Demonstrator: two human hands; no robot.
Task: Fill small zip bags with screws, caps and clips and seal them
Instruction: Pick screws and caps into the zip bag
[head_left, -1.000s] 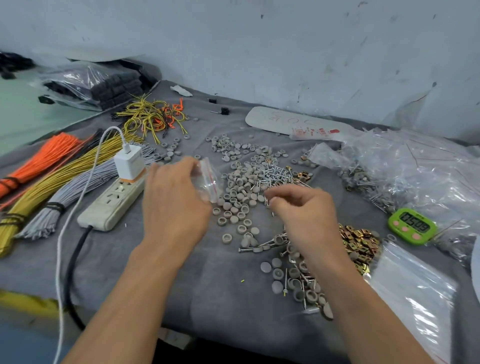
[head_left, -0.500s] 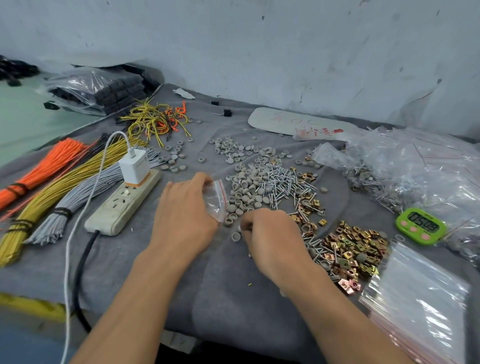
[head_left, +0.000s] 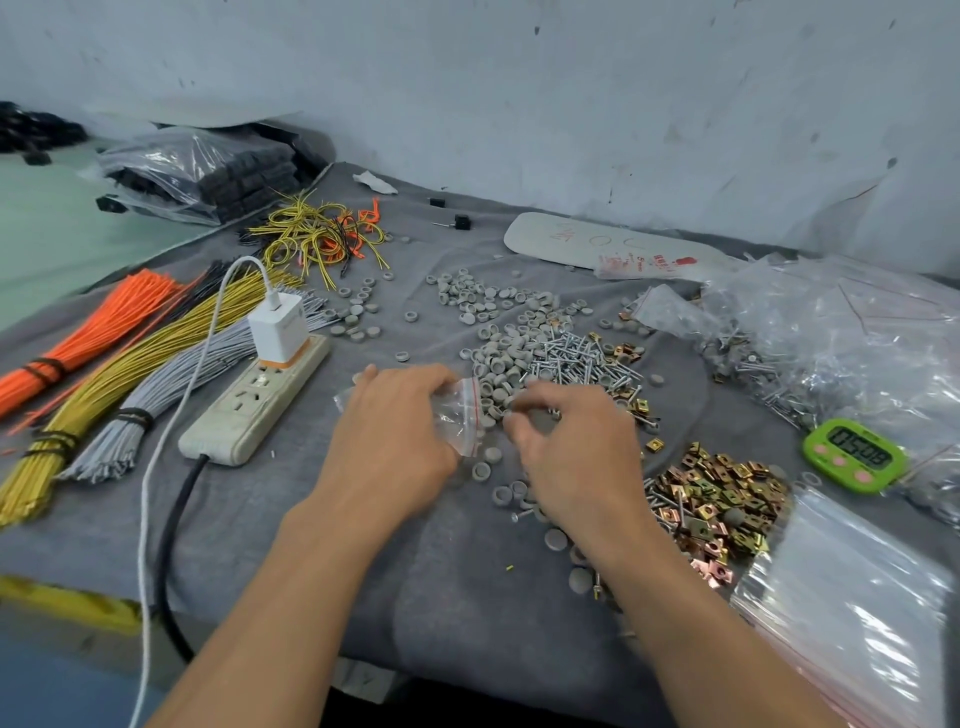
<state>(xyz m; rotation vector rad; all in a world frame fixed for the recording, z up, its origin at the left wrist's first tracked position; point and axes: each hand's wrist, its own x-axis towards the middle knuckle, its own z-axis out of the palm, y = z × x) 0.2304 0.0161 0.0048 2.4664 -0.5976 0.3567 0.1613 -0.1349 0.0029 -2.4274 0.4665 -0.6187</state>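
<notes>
Your left hand (head_left: 395, 441) grips the bag (head_left: 457, 415) low over the grey cloth (head_left: 260, 519). The fingers curl over its clear body, so a corner pokes out past your knuckles on the left. The red-striped mouth sticks out on the right, facing your other hand. Your right hand (head_left: 576, 457) sits palm down just beside that mouth, with a narrow gap between the two hands. Its fingers are curled down onto the near edge of the caps (head_left: 504, 358). The fingertips are blurred and partly hidden, so I cannot tell whether you have a cap pinched or are only touching the pile. The main heap of caps lies just beyond both hands, almost touching the bag's mouth, and loose ones trail down beneath your right wrist. The screws (head_left: 582, 358) lie against the right side of the caps, just past your right fingers. The clips (head_left: 717, 499) are heaped close to the right of your right wrist. Further right stands a green timer (head_left: 852, 457), and a stack of empty bags (head_left: 852, 608) lies near your right forearm. To the left of your left hand lies a power strip (head_left: 254, 400) with a white charger (head_left: 278, 327) plugged in. Past it lie bundled wires (head_left: 130, 364) in orange, yellow and grey.
</notes>
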